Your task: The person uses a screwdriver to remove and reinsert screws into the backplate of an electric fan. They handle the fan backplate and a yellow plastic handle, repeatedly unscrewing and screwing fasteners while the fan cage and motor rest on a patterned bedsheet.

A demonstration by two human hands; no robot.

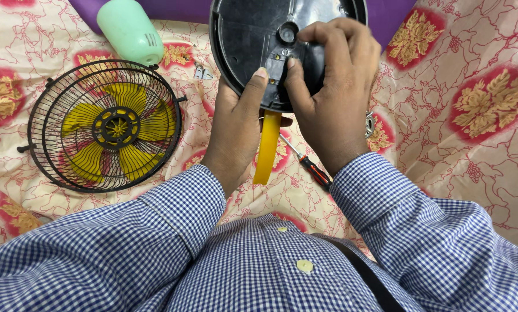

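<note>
While both hands clasped the round black fan base (253, 40) above the lap, the left hand (236, 127) gripped its near rim with the thumb pressed on a small black block at the middle, and the right hand (334, 98) clenched over the same block from the other side. A yellow strip (268, 149) hung from the grip, its long axis pointing down toward the person. Just right of the grip lay a red-handled screwdriver (314, 167), slanting. Well left of the grip sat a black wire fan cage (103, 124) with yellow blades, and beyond it a mint-green cylinder (130, 30) bearing a small white label patch
</note>
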